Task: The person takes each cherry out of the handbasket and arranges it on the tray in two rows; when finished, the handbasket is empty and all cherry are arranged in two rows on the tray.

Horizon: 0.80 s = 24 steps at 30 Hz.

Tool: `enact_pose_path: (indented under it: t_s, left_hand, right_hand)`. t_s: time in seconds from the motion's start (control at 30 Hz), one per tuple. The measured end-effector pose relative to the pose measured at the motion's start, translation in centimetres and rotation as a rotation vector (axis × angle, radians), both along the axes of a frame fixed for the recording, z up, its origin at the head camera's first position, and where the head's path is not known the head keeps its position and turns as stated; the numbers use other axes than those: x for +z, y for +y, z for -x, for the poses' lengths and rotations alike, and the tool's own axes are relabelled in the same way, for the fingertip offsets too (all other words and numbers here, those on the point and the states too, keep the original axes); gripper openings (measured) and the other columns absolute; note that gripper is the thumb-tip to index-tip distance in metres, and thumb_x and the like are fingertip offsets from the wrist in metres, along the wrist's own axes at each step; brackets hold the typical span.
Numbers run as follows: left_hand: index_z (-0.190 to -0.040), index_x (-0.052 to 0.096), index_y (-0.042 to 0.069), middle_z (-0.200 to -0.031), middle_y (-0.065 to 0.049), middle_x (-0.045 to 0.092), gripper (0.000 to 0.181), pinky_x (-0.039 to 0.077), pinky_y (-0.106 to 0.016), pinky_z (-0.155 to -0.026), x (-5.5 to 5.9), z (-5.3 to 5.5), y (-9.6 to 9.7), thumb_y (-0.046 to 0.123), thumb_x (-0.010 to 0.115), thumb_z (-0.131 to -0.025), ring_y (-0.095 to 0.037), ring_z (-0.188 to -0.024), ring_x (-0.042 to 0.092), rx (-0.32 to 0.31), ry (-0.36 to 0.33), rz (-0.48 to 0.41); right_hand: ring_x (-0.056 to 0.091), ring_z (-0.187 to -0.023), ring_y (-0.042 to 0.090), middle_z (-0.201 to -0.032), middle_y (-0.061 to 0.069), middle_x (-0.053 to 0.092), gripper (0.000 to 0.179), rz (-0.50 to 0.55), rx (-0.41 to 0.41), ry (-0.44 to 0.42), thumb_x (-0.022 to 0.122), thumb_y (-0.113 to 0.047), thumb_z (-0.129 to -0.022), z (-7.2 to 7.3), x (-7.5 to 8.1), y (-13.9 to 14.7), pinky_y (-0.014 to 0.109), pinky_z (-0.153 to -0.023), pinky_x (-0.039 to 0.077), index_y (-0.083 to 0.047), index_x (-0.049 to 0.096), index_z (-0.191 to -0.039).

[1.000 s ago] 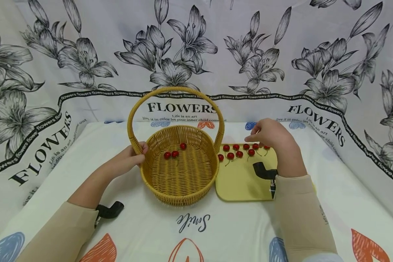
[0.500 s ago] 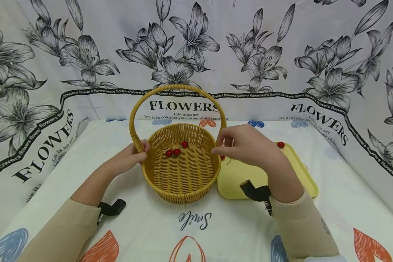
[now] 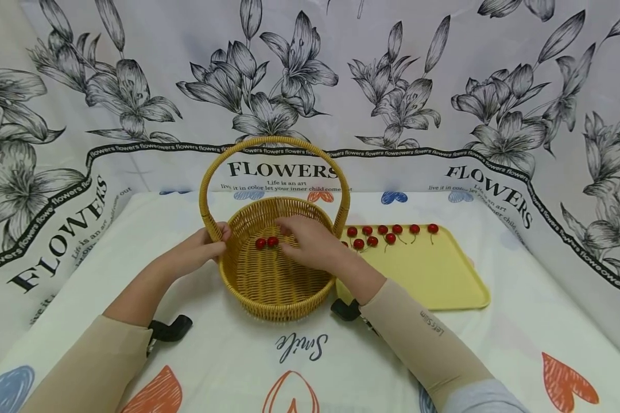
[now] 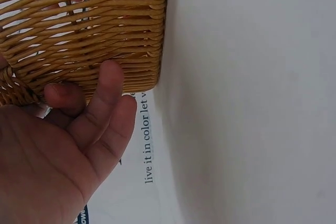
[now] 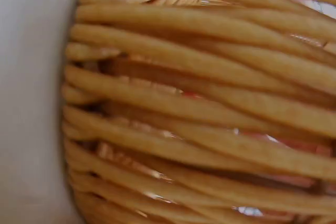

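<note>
A round wicker basket with a tall arched handle stands mid-table. My left hand grips its left rim at the foot of the handle; in the left wrist view some fingers lie against the outer weave. My right hand reaches over the right rim into the basket, fingers bent, thumb beside two red cherries. I cannot tell whether a cherry is between its fingertips. More cherries with stems lie in two rows on a yellow tray. Basket weave fills the right wrist view.
The tray sits right of the basket, its left end partly behind the basket and right forearm. A white cloth with printed hearts covers the table. Behind stands a flower-printed curtain.
My right hand has moved left from over the tray, across the right rim, into the basket, hiding the third cherry there. The left hand has stayed on the rim.
</note>
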<state>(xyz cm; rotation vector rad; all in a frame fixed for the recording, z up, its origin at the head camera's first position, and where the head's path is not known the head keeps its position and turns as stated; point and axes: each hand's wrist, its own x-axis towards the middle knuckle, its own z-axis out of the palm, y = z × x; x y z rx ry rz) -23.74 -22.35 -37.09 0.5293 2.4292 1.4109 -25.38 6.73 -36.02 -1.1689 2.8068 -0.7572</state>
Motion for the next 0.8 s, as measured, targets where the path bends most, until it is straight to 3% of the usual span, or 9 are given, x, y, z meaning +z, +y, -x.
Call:
enact_pose_path:
  t_s: [0.17, 0.3, 0.4, 0.5, 0.63, 0.8]
  left_hand:
    - [-0.104, 0.039, 0.003, -0.101, -0.016, 0.043, 0.018, 0.051, -0.043, -0.079, 0.3, -0.1, 0.1, 0.009, 0.049, -0.090, -0.033, -0.100, 0.049, -0.005, 0.018, 0.017]
    - [-0.103, 0.039, 0.004, -0.100, -0.015, 0.043, 0.018, 0.051, -0.045, -0.079, 0.0, -0.2, 0.1, 0.009, 0.049, -0.090, -0.033, -0.099, 0.049, -0.011, 0.008, 0.016]
    - [-0.104, 0.039, 0.004, -0.100, -0.014, 0.043, 0.019, 0.051, -0.046, -0.079, -0.1, -0.4, -0.1, 0.009, 0.050, -0.089, -0.032, -0.099, 0.049, -0.014, 0.001, 0.010]
    - [-0.104, 0.039, 0.004, -0.099, -0.014, 0.043, 0.018, 0.051, -0.047, -0.078, -0.3, -0.5, -0.2, 0.008, 0.049, -0.089, -0.032, -0.098, 0.050, -0.010, 0.009, 0.006]
    - [-0.103, 0.039, 0.003, -0.099, -0.015, 0.044, 0.017, 0.051, -0.048, -0.078, -0.4, -0.4, -0.3, 0.008, 0.049, -0.090, -0.033, -0.097, 0.050, -0.014, 0.018, 0.006]
    - [-0.104, 0.039, 0.004, -0.103, -0.016, 0.044, 0.018, 0.052, -0.048, -0.078, -0.3, -0.1, -0.3, 0.010, 0.049, -0.090, -0.033, -0.099, 0.051, -0.030, 0.017, -0.006]
  right_hand:
    - [0.038, -0.145, 0.028, -0.157, 0.017, 0.041, 0.066, -0.148, 0.012, -0.006, 0.062, -0.019, -0.100, 0.7, -0.6, -0.9, 0.037, -0.118, 0.028, 0.001, 0.033, -0.156]
    - [0.023, -0.153, 0.027, -0.167, 0.015, 0.023, 0.074, -0.295, 0.085, -0.105, 0.061, -0.013, -0.097, 1.1, -1.3, -1.9, 0.035, -0.121, 0.019, -0.003, 0.025, -0.161]
    - [0.031, -0.150, 0.023, -0.164, 0.009, 0.032, 0.071, -0.386, 0.114, -0.125, 0.063, -0.009, -0.095, 1.0, -1.7, -2.7, 0.033, -0.119, 0.024, -0.008, 0.033, -0.159]
    - [0.049, -0.136, 0.019, -0.147, 0.005, 0.052, 0.054, -0.442, 0.137, -0.044, 0.064, -0.007, -0.096, 0.7, -1.8, -3.3, 0.030, -0.112, 0.036, -0.009, 0.053, -0.148]
    - [0.060, -0.118, 0.016, -0.127, 0.004, 0.064, 0.037, -0.413, 0.167, 0.057, 0.060, -0.005, -0.099, 0.4, -1.3, -3.1, 0.027, -0.101, 0.045, -0.010, 0.067, -0.135]
    - [0.058, -0.099, 0.012, -0.114, 0.000, 0.064, 0.034, -0.212, 0.142, 0.021, 0.061, -0.005, -0.098, -1.6, 1.9, -0.8, 0.024, -0.086, 0.047, -0.013, 0.072, -0.129]
